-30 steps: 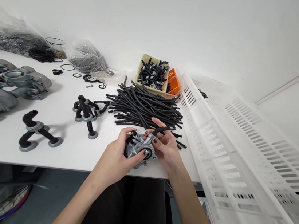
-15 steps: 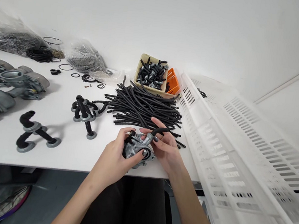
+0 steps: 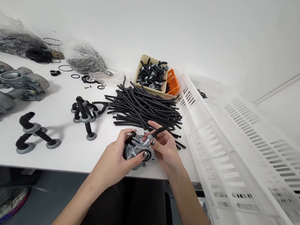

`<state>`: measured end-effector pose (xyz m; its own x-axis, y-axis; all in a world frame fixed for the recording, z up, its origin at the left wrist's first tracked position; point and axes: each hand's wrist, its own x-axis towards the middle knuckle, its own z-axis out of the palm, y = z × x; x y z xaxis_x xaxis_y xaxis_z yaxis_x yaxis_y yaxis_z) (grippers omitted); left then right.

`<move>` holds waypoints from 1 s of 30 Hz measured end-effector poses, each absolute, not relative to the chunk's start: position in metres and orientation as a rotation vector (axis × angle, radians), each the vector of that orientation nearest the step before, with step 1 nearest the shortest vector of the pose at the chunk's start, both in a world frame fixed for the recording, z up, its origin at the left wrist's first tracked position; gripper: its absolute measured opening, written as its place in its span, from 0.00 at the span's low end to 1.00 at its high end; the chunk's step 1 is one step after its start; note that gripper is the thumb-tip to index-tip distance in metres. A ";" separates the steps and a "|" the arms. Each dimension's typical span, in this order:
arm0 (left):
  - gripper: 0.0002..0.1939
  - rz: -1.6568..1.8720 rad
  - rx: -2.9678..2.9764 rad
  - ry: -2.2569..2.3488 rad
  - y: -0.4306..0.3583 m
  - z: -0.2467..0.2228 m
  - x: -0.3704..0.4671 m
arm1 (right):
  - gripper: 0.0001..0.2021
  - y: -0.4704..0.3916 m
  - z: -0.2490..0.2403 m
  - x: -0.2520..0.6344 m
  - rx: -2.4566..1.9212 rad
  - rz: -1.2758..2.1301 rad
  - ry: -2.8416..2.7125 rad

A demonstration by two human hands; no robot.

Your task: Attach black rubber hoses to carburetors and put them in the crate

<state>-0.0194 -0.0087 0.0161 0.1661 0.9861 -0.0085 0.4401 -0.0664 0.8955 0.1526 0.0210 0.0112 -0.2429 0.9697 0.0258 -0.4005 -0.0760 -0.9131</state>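
My left hand is wrapped round a grey metal carburetor near the table's front edge, its thumb over the round opening. At the carburetor's upper right, my right hand pinches a grey metal cap with a short black tube sticking out of it. That cap rests against the carburetor body; the contact between them is partly hidden by fingers. Just behind both hands lies a pile of long black hoses.
Hose-and-cap pieces stand on the white table at left, with more carburetors beyond. A cream bin of capped tubes and an orange basket sit behind the hoses. White slotted crates fill the right side.
My right hand has shifted slightly, its fingers closer round the cap. The black tube now tilts more upward and its end has moved a little to the left. My left hand has barely moved.
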 end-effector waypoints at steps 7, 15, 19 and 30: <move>0.26 0.840 1.619 1.387 -0.009 0.016 -0.020 | 0.25 0.017 0.013 0.157 -0.676 1.663 -1.004; 0.27 0.841 1.620 1.383 -0.008 0.015 -0.020 | 0.28 0.020 0.010 0.153 -0.718 1.567 -0.997; 0.28 0.834 1.619 1.380 -0.009 0.018 -0.020 | 0.30 0.021 0.010 0.148 -0.754 1.554 -0.966; 0.27 0.872 1.633 1.356 -0.008 0.013 -0.020 | 0.26 0.016 0.016 0.158 -0.647 1.721 -0.925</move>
<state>-0.0200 -0.0078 0.0129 0.1794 0.9838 0.0068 0.4141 -0.0818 0.9065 0.1577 0.0160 0.0156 -0.3233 0.9462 0.0110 -0.5312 -0.1719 -0.8296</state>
